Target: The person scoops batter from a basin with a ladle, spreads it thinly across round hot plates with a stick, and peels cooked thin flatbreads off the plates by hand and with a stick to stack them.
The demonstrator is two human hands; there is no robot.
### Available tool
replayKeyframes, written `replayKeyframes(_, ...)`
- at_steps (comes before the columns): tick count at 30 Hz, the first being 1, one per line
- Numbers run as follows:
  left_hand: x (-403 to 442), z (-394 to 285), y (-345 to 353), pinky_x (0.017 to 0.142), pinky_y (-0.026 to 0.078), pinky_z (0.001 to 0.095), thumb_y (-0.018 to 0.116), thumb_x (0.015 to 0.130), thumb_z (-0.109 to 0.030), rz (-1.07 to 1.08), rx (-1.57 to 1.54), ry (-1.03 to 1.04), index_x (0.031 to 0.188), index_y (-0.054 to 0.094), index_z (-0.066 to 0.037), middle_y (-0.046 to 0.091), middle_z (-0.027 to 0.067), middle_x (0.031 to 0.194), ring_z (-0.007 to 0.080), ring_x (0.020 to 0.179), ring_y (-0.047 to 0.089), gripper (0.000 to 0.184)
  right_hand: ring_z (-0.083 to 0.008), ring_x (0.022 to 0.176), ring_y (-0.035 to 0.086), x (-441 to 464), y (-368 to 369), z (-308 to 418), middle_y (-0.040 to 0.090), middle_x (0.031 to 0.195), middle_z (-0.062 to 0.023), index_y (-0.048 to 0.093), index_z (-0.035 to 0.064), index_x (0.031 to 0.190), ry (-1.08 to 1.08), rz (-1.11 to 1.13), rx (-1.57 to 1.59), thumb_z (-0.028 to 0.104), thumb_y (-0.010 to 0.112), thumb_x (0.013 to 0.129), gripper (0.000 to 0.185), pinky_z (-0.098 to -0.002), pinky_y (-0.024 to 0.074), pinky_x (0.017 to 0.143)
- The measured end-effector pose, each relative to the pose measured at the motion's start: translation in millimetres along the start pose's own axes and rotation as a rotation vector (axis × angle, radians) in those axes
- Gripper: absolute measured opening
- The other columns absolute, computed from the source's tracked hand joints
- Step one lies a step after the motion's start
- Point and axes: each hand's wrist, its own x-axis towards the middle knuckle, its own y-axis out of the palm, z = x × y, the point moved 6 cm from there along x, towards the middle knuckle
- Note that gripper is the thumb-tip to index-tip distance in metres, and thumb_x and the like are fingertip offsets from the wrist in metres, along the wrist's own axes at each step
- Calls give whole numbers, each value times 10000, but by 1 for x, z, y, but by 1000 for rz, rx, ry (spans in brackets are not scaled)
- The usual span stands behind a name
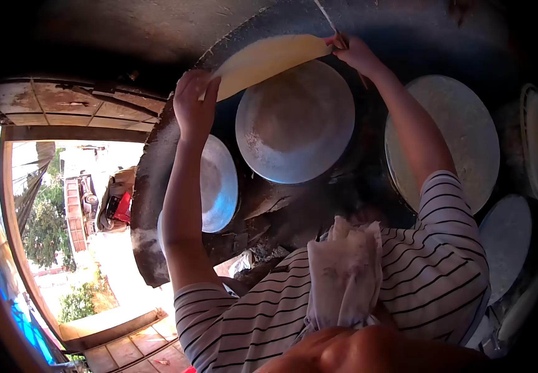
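Note:
A thin, pale yellow flatbread sheet [269, 59] is stretched between my two hands above a round metal griddle plate [297, 124]. My left hand [194, 102] grips the sheet's left edge, thumb and fingers closed on it. At the sheet's far right end, my right hand [357, 57] is closed, with a slim stick [342, 42] at its fingers. How the fingers there divide between stick and sheet is too small to tell. The sheet's far side lifts upward, and its lower edge overlaps the plate's upper rim from this view.
A pale layer covers another round plate [446, 143] on the right. A smaller plate [218, 183] lies by my left forearm. More round plates [505, 245] stand along the right edge. A dark curved rim [148, 217] borders the left, beside a bright opening with a parked truck [82, 205] outside.

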Motion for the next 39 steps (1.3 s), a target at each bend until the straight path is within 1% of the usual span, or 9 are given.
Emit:
replayKeyframes(4, 45, -54, -31, 662, 490, 338, 679, 763, -37, 31, -26, 189, 829, 641, -9, 616, 113, 820, 279, 738, 612, 81, -156, 793, 551, -26, -20, 9, 508, 766, -66, 498, 55, 789, -56, -94, 48, 38, 551, 784, 56, -324, 406, 709)
replayKeyframes(5, 53, -70, -34, 664, 491, 337, 676, 767, -42, 68, -51, 224, 834, 642, -8, 616, 113, 817, 281, 736, 612, 82, -154, 878, 538, -52, -26, 33, 484, 746, -50, 357, 97, 696, -103, -137, 85, 46, 590, 765, 248, -314, 407, 737)
replayKeyframes(7, 64, -88, -38, 670, 480, 307, 645, 803, -52, 113, -192, 152, 848, 622, 4, 605, 113, 806, 239, 724, 604, 76, -153, 969, 525, -111, -44, 59, 491, 758, -41, 348, 102, 686, -63, -131, 151, 56, 623, 751, 286, -317, 411, 775)
replayKeyframes(13, 88, -201, -19, 648, 417, 196, 601, 853, -49, 407, -635, 20, 852, 586, -11, 541, -26, 733, 38, 712, 500, 41, -73, 677, 469, -303, -128, 96, 459, 684, 27, 365, 118, 698, 70, -508, -8, 107, 761, 689, 397, -267, 421, 636)
replayKeyframes(21, 167, -414, 141, 660, 454, 232, 656, 835, -144, 896, -736, 140, 886, 637, -35, 620, -14, 771, 70, 699, 556, 122, -64, 634, 463, -509, -267, 74, 441, 652, 42, 375, 128, 702, 115, -1022, 103, 69, 798, 650, 430, -240, 402, 556)
replayKeyframes(26, 293, -654, 167, 798, 488, 331, 587, 872, -336, 197, -461, 469, 1028, 644, -20, 668, 148, 1009, 226, 940, 640, 358, -121, 586, 537, -558, -460, 73, 515, 680, 14, 475, 98, 783, -8, -1330, 217, 55, 786, 675, 332, -288, 452, 517)
replayKeyframes(28, 290, -700, 158, 815, 485, 340, 526, 908, -337, 98, -694, 678, 1077, 631, -27, 658, 153, 1022, 241, 943, 636, 369, -165, 656, 617, -574, -516, 85, 589, 761, -29, 454, 121, 784, 79, -1453, 208, 48, 751, 705, 315, -294, 513, 585)
replayKeyframes(33, 152, -680, 167, 749, 499, 359, 673, 805, -177, 71, -398, 890, 1020, 671, -87, 658, 112, 895, 285, 837, 628, 233, -194, 630, 634, -618, -620, -38, 652, 813, -78, 596, 26, 892, 493, -1652, -32, 114, 757, 653, 302, -332, 507, 549)
replayKeyframes(39, 96, -571, 255, 638, 482, 345, 682, 784, -164, 410, -269, 609, 945, 685, -91, 623, 65, 758, 242, 717, 604, 177, -245, 676, 657, -629, -609, -57, 661, 785, -122, 616, 12, 887, 691, -1660, -305, 184, 749, 630, 337, -351, 517, 624)
